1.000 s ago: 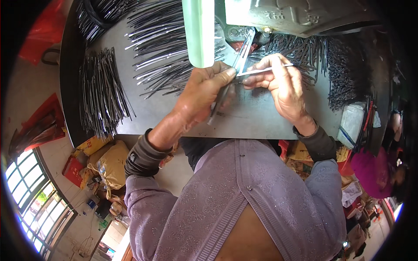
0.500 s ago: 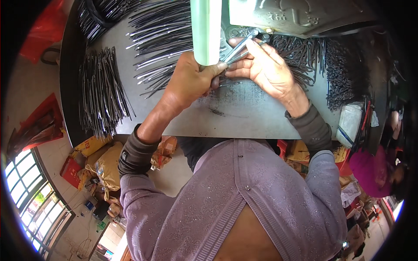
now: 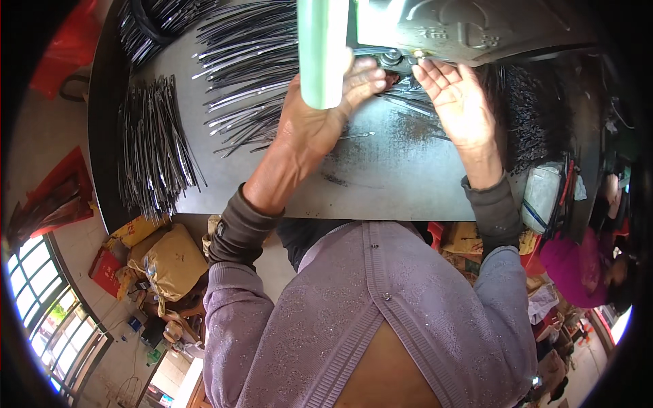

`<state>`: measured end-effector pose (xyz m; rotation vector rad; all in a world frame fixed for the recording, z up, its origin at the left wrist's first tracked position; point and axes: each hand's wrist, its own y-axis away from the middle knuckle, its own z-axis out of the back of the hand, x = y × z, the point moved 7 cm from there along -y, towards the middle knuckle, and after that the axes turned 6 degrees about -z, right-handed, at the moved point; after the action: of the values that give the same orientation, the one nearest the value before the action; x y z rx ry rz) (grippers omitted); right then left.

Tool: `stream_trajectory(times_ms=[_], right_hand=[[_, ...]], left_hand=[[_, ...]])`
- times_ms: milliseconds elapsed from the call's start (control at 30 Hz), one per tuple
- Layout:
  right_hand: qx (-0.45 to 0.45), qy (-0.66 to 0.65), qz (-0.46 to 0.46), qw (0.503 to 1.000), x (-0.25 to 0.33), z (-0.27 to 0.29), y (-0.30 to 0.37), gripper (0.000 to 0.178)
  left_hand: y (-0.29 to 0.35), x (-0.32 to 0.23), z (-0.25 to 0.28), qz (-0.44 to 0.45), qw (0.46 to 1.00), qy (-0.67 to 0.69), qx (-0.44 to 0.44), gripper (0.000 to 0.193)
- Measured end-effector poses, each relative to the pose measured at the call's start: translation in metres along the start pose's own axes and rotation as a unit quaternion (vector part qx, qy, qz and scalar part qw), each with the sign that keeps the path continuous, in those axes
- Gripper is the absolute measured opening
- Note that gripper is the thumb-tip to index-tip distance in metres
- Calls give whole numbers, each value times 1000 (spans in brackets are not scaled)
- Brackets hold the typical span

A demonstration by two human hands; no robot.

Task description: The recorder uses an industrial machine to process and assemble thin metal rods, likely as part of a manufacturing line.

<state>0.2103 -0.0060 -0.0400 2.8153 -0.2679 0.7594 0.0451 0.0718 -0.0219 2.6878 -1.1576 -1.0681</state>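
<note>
My left hand (image 3: 326, 109) reaches to the machine, partly behind a pale green upright panel (image 3: 320, 61); its fingers are stretched out and slightly blurred, and nothing shows in them. Opposite it, my right hand (image 3: 460, 105) is palm up with fingers apart, fingertips close to the machine's metal fitting (image 3: 390, 58). A long thin metal piece (image 3: 371, 50) lies beside that fitting. Dark slender metal strips (image 3: 408, 100) lie on the table between my hands. The embossed metal housing (image 3: 462, 34) overhangs the fitting and hides what is behind.
Bundles of dark metal strips lie at the left (image 3: 156, 146) and back left (image 3: 245, 81) of the metal table (image 3: 272, 197). A dark pile of pieces (image 3: 534, 122) sits at the right, near a pale box (image 3: 542, 194). A yellow sack (image 3: 173, 262) stands below.
Both hands held shiny metal strips together before; now they have moved apart, the right one rightward. My left fingers have opened and moved up toward the fitting.
</note>
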Motion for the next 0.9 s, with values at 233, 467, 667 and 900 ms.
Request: stream_trajectory(times_ms=[233, 467, 667, 900], right_hand=[[-10, 98, 18, 995, -10, -14, -3, 37], [-61, 107, 28, 992, -12, -15, 0, 37], [13, 69, 40, 997, -15, -13, 5, 39], [-65, 152, -30, 986, -10, -12, 22, 28]], left_hand=[[-2, -10, 4, -60, 998, 27, 8, 31], [-1, -10, 5, -72, 997, -2, -12, 21], [-4, -9, 1, -50, 998, 23, 8, 32], [-18, -18, 12, -54, 994, -68, -67, 21]])
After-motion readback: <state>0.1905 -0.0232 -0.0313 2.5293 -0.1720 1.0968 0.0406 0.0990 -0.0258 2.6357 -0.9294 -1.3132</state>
